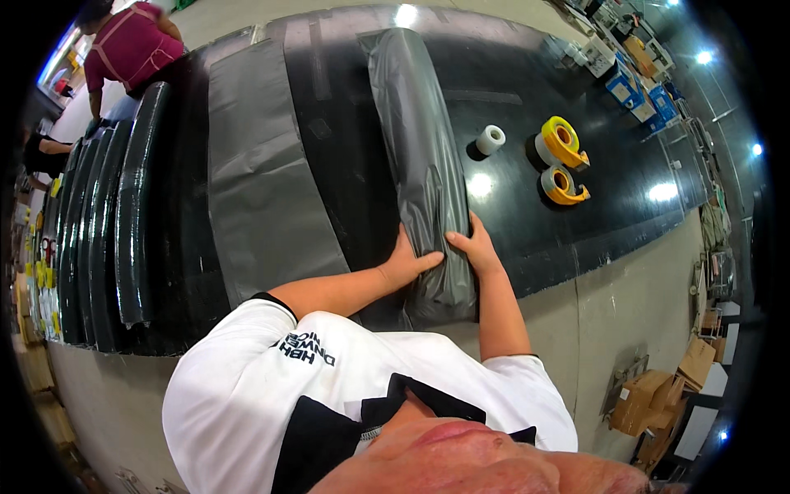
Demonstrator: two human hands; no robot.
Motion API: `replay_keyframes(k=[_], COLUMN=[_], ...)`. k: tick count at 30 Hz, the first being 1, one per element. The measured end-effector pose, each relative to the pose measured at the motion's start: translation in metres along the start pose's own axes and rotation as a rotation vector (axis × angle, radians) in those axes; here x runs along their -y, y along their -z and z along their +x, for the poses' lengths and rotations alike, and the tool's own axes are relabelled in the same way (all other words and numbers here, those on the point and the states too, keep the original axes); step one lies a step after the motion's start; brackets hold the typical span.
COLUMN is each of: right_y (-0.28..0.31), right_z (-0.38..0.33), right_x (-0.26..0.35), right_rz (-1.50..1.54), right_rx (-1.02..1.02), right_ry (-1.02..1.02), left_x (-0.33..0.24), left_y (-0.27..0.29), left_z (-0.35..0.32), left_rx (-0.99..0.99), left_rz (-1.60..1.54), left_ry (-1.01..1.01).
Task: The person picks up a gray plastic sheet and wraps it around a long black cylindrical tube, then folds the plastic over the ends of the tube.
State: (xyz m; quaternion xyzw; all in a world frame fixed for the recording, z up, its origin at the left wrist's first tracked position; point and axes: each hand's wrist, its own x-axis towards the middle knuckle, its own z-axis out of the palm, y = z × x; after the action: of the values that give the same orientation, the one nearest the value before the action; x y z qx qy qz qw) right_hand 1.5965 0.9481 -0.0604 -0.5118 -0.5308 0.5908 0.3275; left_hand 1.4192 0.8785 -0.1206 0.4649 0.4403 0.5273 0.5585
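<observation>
A long bundle wrapped in loose grey plastic sheeting (415,123) runs away from me across the black table (527,247). My left hand (411,262) grips its left side near the close end. Opposite it, my right hand (476,247) holds the right side. Both thumbs lie on top of the creased plastic, while the other fingers curve down the sides, mostly hidden. What the sheeting encloses cannot be seen. Left of the bundle, a flat grey plastic sheet (255,156) is spread on the table.
Right of the bundle stand a small roll of clear film (491,138) and two orange tape dispensers (553,148). Several long dark film-wrapped bundles (136,214) line the left side. A person in a maroon top (136,45) is beyond them. Cardboard boxes (646,401) sit at the lower right.
</observation>
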Motion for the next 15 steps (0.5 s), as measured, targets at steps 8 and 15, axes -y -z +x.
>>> replay_keyframes(k=[8,15], right_y=[0.026,0.054], right_z=[-0.013,0.009], right_x=[-0.008,-0.002], right_rz=[-0.150,-0.198], right_rx=[-0.049,0.070], right_ry=[-0.002,-0.231], left_x=[0.013,-0.088], left_y=[0.010,0.145], left_z=[0.023,0.007], left_rx=[0.358,0.346], left_rz=[0.507,0.818], left_ry=[0.138,0.003])
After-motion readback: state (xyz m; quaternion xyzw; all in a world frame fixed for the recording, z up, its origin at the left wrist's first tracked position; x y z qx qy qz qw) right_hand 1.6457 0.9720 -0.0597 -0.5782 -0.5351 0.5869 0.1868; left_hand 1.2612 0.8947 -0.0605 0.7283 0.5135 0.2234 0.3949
